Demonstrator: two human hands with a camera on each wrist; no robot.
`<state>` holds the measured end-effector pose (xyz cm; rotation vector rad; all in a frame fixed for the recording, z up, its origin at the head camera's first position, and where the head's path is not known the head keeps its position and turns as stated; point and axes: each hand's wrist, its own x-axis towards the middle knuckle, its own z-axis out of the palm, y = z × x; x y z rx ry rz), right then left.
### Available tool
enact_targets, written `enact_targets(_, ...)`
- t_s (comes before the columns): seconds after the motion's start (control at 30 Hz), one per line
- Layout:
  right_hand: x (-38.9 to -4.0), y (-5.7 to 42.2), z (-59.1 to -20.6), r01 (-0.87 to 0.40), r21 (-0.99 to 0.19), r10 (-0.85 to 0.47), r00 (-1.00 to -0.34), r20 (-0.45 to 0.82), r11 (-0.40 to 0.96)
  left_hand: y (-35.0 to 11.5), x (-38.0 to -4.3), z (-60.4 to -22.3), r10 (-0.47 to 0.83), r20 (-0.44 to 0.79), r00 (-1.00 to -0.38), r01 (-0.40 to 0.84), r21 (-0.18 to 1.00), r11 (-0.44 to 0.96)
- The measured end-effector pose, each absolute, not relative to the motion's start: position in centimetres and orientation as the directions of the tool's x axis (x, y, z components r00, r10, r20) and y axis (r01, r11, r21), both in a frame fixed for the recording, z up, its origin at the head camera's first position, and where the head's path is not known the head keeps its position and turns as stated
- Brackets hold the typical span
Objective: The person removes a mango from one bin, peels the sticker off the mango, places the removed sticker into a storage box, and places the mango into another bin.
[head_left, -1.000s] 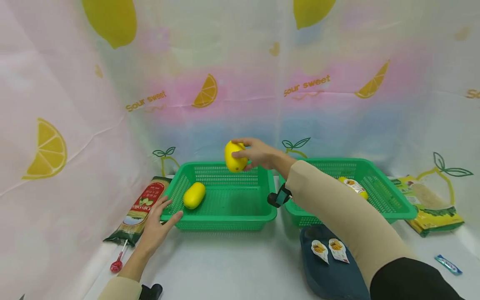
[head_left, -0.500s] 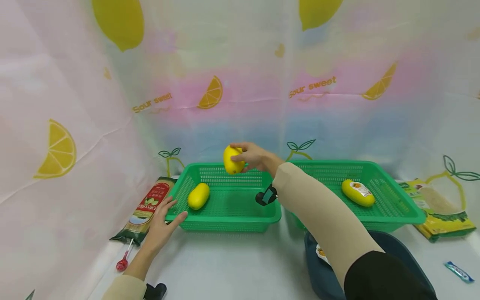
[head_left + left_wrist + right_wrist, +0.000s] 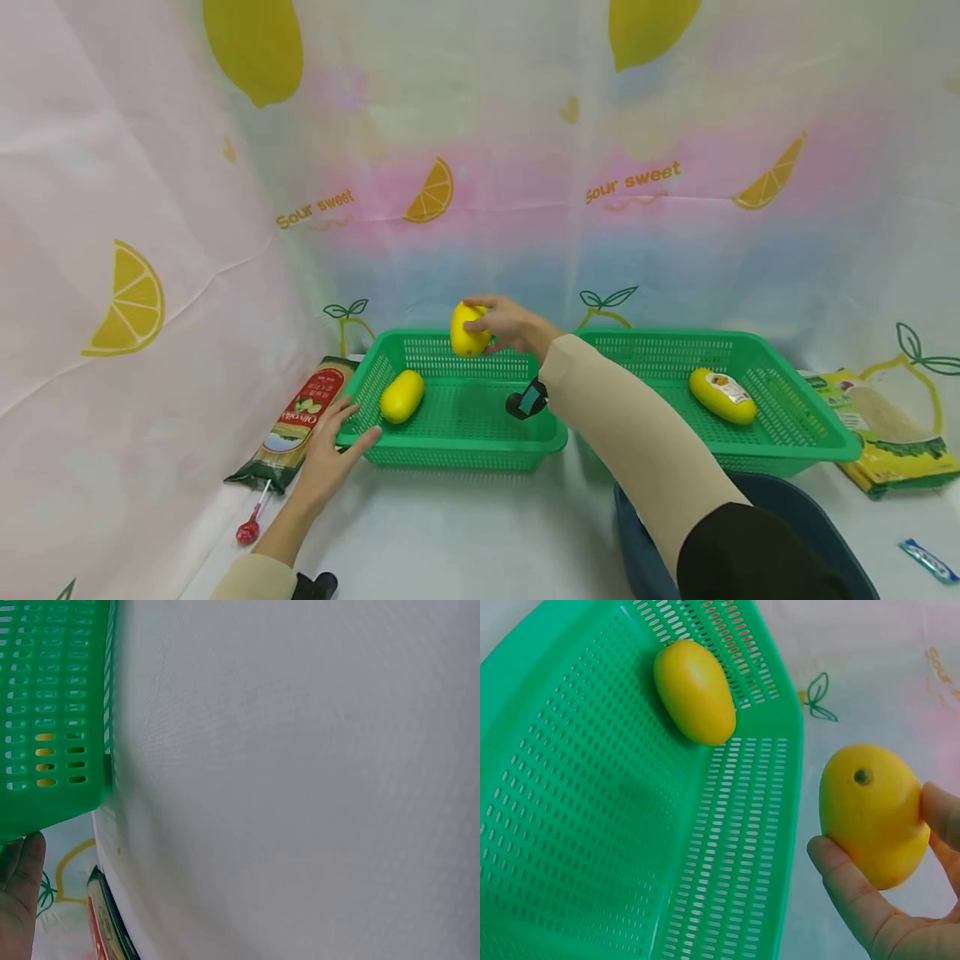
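My right hand pinches a yellow mango between thumb and fingers, over the back rim of the left green basket. In the right wrist view, the held mango shows a small dark stem spot, clear of the rim. A second mango lies inside that basket near its left end. My left hand is spread at the basket's front left corner; in the left wrist view its fingertips are right at the rim.
The right green basket contains a labelled mango. A dark blue tray sits partly under my right sleeve. Left are an Olivoilà packet and red lollipop; right, a yellow bag and small blue wrapper.
The head view has shifted slightly. My right hand and held mango have moved a little left relative to the basket, and the sleeve has swung left, uncovering the labelled mango. The left hand stays at the corner.
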<state>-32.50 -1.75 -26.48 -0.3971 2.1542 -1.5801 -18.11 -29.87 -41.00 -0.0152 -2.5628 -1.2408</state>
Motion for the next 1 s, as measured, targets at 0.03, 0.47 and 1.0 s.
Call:
enact_targets(0.03,-32.6,-1.8,-26.6,0.031,-0.952,-0.471,-0.864,-0.179,0.304,-29.8,-18.1,-41.0,-0.118,0.263,-0.958,0.134,0.768,0.627)
enact_targets(0.47,-32.3,-3.0,-28.5,0.053,-0.942,-0.469,-0.857,-0.213,0.330,-29.0,-18.1,-40.5,-0.130,0.254,-0.958,0.121,0.775,0.620)
enact_targets(1.0,-31.7,-4.4,-30.4,0.136,-0.929,-0.473,-0.830,-0.296,0.344,-29.5,-18.1,-41.1,-0.131,0.261,-0.956,0.126,0.774,0.620)
